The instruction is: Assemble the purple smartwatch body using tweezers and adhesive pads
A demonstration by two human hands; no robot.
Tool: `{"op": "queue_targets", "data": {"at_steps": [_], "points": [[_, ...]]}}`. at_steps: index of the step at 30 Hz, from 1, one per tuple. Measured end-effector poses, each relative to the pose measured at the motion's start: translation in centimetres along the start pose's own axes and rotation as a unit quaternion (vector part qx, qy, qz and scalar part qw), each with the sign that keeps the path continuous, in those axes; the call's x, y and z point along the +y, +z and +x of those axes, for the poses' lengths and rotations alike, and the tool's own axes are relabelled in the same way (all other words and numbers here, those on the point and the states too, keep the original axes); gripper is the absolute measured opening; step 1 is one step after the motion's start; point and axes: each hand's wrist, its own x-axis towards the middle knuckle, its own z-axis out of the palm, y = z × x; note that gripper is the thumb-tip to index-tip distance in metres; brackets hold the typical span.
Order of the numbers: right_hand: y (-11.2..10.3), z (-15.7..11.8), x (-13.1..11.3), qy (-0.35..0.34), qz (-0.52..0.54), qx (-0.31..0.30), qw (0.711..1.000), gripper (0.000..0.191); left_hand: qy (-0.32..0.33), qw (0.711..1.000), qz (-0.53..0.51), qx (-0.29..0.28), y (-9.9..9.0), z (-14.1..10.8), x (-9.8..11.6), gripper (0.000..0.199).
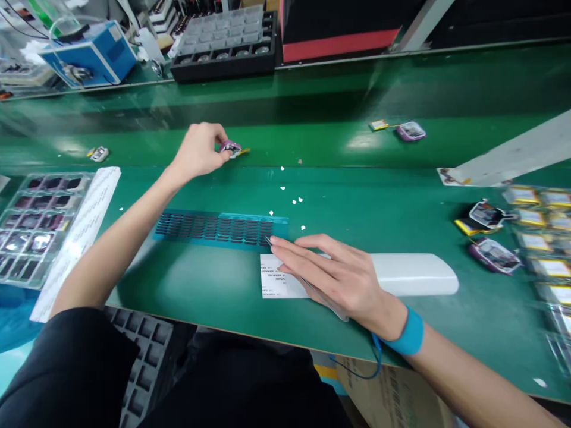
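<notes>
My left hand (200, 150) reaches to the far edge of the green mat and pinches a small purple part with a yellow tab (232, 148). Near the front, my right hand (332, 270) rests on a white label sheet (273, 284) and grips metal tweezers (325, 300). The tweezers' tip touches the right end of a blue strip of dark pads (218, 227). A blue wrist strap (407, 333) is on my right wrist.
A clear tray of parts (35, 223) and a white paper strip (82, 229) lie at left. Purple parts (493, 252) and yellow-tabbed ones (542, 238) crowd the right. Another part (410, 131) and a small piece (99, 154) lie on the belt. A black tray (223, 56) stands behind.
</notes>
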Motion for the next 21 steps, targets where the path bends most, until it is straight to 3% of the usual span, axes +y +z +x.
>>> {"op": "queue_targets", "data": {"at_steps": [2, 3, 5, 7, 8, 11, 15, 18, 21], "points": [[0.0, 0.0, 0.0, -0.005, -0.016, -0.004, 1.000, 0.026, 0.005, 0.992, -0.122, 0.023, -1.5, -1.6, 1.0, 0.021], [0.0, 0.0, 0.0, -0.007, -0.026, -0.007, 1.000, 0.027, 0.000, 0.973, -0.227, 0.029, -2.0, -2.6, 1.6, 0.025], [0.0, 0.0, 0.0, -0.008, -0.041, -0.013, 0.999, 0.025, -0.031, 0.904, -0.427, 0.020, -2.3, -5.2, 2.9, 0.030], [0.2, 0.0, 0.0, 0.011, -0.027, -0.014, 0.999, 0.012, -0.075, 0.857, -0.510, -0.012, -1.7, -8.4, 4.2, 0.027], [0.3, -0.1, 0.0, 0.029, -0.014, -0.016, 0.999, 0.007, -0.090, 0.857, -0.505, -0.047, -1.2, -10.0, 4.9, 0.026], [0.5, -0.2, 0.0, 0.093, 0.024, -0.035, 0.995, 0.021, -0.107, 0.877, -0.444, -0.150, 0.7, -14.3, 6.4, 0.021], [0.5, -0.6, -0.3, 0.112, 0.026, -0.018, 0.993, 0.017, -0.082, 0.862, -0.435, -0.246, 2.2, -17.5, 7.5, 0.019], [0.5, -0.8, -0.7, 0.080, 0.007, -0.011, 0.997, 0.015, -0.096, 0.840, -0.461, -0.269, 2.7, -18.3, 7.8, 0.020], [0.8, -0.8, -1.1, 0.065, -0.019, -0.020, 0.998, 0.019, -0.119, 0.825, -0.490, -0.257, 3.1, -18.6, 8.0, 0.019]]}}
